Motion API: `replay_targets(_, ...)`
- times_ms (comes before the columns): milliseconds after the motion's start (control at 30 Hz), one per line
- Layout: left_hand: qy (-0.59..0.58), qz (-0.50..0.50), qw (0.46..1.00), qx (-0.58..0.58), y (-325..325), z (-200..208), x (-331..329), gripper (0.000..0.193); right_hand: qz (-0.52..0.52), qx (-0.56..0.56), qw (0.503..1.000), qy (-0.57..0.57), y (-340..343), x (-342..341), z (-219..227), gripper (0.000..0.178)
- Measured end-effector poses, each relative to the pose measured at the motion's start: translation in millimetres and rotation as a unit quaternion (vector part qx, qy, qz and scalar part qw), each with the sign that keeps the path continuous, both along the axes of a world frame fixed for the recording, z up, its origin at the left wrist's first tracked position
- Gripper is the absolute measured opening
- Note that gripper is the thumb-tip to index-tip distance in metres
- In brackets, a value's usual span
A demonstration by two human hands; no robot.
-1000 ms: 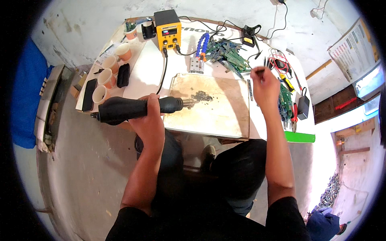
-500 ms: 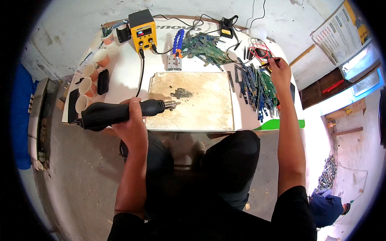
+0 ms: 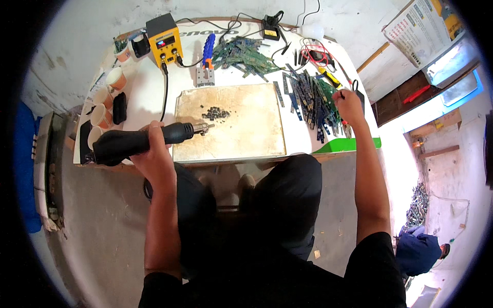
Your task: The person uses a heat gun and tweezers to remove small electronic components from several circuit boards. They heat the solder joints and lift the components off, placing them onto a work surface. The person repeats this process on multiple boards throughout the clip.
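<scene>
My left hand (image 3: 155, 156) is closed round the black handle of a hot air gun (image 3: 123, 146). Its metal nozzle (image 3: 201, 128) points right, over the left part of a stained, cream-coloured board (image 3: 231, 138). A small heap of dark chips (image 3: 215, 113) lies on that board, just beyond the nozzle. My right hand (image 3: 349, 108) is at the right edge of a pile of narrow circuit board strips (image 3: 313, 97). Its fingers are pinched on a thin black tool, mostly hidden by the hand. A yellow-and-black tool (image 3: 329, 77) lies just beyond those fingers.
A yellow soldering station (image 3: 165, 46) stands at the back left, its cable running to the gun. Paper cups (image 3: 116, 79) line the left side. More green strips (image 3: 246, 55) lie behind the board, near a blue flexible arm (image 3: 208, 50). Another person (image 3: 418, 251) is at far right.
The view has shifted, so the table sits further left and higher. My right hand has come down nearer the strip pile, uncovering the yellow-and-black tool. My left hand still grips the hot air gun.
</scene>
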State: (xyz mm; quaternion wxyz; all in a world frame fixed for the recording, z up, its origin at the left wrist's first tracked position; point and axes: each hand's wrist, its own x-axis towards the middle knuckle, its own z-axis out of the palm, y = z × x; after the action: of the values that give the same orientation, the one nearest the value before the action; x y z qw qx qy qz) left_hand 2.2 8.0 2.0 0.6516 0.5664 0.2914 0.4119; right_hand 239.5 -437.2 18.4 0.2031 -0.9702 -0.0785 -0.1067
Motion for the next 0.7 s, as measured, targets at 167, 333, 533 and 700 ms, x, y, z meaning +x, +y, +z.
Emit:
replay_targets(167,-0.019,0.017,1.0,-0.005,-4,-3,7,0.021,-0.007,-0.007,1.0,-0.014,8,-14,-10,0.017)
replay_targets(333,0.0,0.013,1.0,-0.006,0,0,0,0.02,-0.001,-0.014,0.997,0.07,50,-56,-8,0.026)
replay_targets(533,-0.003,-0.001,1.0,-0.024,0,3,-1,0.018,-0.044,-0.098,0.993,0.043,44,-49,-18,0.025)
replay_targets(700,-0.011,0.0,1.0,-0.016,2,-1,-1,0.017,-0.041,-0.078,0.996,0.018,52,-54,-18,0.024)
